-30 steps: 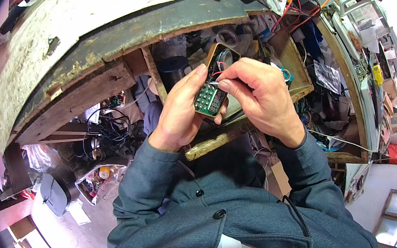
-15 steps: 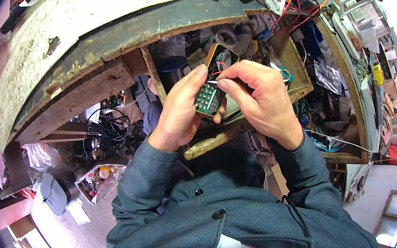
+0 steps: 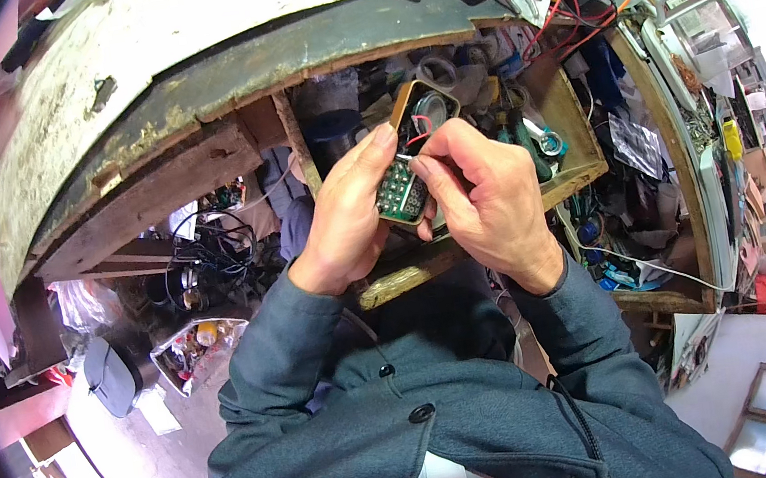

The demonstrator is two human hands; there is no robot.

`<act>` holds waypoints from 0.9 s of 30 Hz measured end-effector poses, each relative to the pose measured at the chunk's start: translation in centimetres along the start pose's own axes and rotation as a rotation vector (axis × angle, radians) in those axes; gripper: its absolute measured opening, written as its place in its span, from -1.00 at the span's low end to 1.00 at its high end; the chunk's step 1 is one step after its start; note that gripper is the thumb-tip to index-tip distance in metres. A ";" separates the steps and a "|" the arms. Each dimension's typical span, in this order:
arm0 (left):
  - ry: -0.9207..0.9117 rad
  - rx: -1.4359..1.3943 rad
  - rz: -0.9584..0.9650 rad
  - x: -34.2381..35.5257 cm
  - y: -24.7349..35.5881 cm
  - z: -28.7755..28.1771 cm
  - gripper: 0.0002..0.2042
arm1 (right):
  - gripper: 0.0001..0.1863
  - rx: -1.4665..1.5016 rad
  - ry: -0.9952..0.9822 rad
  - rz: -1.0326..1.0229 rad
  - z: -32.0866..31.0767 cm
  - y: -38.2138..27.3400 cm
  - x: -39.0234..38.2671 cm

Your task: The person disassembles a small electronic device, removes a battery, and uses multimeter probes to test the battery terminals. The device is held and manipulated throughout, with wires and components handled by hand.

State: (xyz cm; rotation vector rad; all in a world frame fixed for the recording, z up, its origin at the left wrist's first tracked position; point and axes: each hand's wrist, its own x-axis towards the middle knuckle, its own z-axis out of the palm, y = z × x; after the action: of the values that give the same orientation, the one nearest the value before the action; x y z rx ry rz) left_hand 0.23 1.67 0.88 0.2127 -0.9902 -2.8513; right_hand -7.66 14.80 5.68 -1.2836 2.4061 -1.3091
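The left hand (image 3: 346, 209) clasps a green circuit board (image 3: 401, 194) and its open case (image 3: 404, 104), at twelve o'clock over the drawer (image 3: 408, 280); the right hand (image 3: 492, 199) bends at the board's edge, pinching what, I can't tell; red wires (image 3: 424, 124) toward one o'clock might snap if tugged; a loosened hold could drop it all

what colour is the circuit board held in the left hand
The circuit board in the left hand is green, best seen in the head view.
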 end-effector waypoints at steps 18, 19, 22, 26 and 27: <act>0.024 -0.204 -0.030 0.0 0.1 -0.3 -0.62 | -0.91 0.224 0.015 0.026 0.6 -0.1 0.0; 0.021 -0.225 -0.027 -0.3 0.0 -0.6 -0.63 | -0.91 0.231 -0.043 0.098 0.0 -0.9 0.4; -0.044 -0.262 -0.087 0.2 -0.1 -0.9 -0.57 | -0.92 0.139 -0.092 0.045 -1.0 -0.2 1.1; -0.030 -0.159 -0.094 0.3 -0.1 -1.4 -0.61 | -0.90 0.259 -0.121 0.076 -0.8 0.0 1.3; -0.034 -0.177 -0.093 0.4 -0.3 -1.3 -0.61 | -0.91 0.258 -0.111 0.076 -1.0 0.5 1.3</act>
State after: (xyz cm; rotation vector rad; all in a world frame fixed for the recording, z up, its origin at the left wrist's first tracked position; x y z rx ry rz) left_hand 0.08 0.99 -0.36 0.1994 -0.7460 -3.0152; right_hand -9.31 14.60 6.27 -1.1499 2.1078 -1.4301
